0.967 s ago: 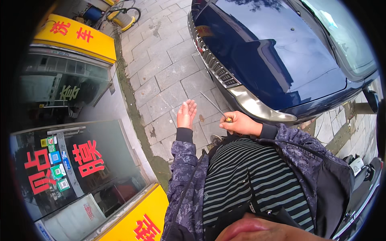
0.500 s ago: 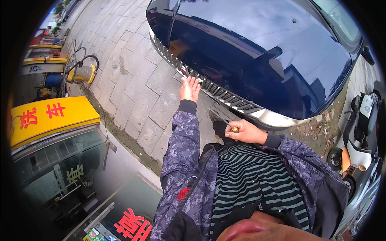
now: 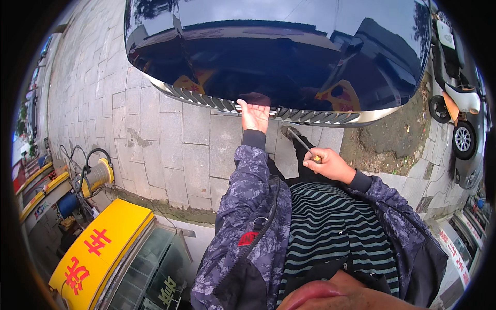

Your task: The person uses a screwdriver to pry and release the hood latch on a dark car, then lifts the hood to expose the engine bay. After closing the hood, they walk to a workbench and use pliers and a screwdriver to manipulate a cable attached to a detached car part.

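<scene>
A car with a dark blue, glossy hood [image 3: 268, 67] stands in front of me. My left hand [image 3: 256, 118] reaches forward, palm up and fingers stretched out, to the middle of the hood's front edge, just at the slatted grille [image 3: 310, 117]. Whether the fingertips press on the edge or slip under it, I cannot tell. Lower and to the right, my right hand [image 3: 329, 164] is closed around a screwdriver [image 3: 306, 146]. Its yellow and dark handle sits in the fist, and the long metal shaft points up and left toward my shoe [image 3: 290, 132].
Grey paving slabs [image 3: 155, 155] spread to the left, with a hose reel [image 3: 96, 177] on them. A yellow sign box [image 3: 98, 253] tops a glass cabinet at lower left. A scooter [image 3: 457, 93] and a grey car [image 3: 470, 155] stand on the right.
My view has turned, so the hood now lies straight across the top. My left hand has come up to the middle of its front edge; the right still grips the screwdriver.
</scene>
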{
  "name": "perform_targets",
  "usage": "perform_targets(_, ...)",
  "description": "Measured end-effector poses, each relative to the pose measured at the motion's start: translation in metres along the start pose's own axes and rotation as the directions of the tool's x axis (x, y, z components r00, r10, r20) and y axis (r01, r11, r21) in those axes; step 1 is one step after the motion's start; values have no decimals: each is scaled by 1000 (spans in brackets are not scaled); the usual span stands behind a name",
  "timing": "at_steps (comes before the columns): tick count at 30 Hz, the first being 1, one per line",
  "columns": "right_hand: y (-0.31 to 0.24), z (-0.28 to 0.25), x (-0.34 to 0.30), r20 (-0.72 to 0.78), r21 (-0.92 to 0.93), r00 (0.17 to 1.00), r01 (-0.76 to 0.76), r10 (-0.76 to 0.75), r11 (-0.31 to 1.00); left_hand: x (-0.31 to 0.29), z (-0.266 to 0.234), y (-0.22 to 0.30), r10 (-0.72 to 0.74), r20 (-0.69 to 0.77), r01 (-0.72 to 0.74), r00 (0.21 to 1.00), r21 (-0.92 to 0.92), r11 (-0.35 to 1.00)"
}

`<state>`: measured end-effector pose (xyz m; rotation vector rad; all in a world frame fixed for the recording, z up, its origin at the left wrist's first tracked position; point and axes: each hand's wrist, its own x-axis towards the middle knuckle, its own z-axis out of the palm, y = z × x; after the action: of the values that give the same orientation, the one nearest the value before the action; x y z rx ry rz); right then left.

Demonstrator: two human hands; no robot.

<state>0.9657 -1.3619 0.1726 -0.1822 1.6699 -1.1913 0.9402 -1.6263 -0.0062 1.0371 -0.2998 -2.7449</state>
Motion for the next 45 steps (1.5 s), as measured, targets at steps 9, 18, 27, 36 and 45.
perform_targets(9, 8, 94, 10, -249, 170, 967, -12, 55, 985, 19, -14, 19, -212, 101, 216, 972, -26, 976)
perform_targets(18, 20, 117, 6, -315, 278, 942, -28, 119, 960, 30, -13, 27, -197, 211, 195, 957, 33, 980)
perform_targets(27, 52, 115, 7, -321, 232, 943, -15, 92, 973, 39, -24, 23, -180, 220, 187, 959, -10, 982)
perform_targets(36, 76, 114, 3, -388, 197, 921, 55, 27, 979, 52, -41, 24, -168, 239, 159, 956, 59, 986)
perform_targets(45, 87, 115, 3, -381, 305, 917, 5, 118, 952, 39, -22, 21, -113, 192, 102, 975, 67, 992)
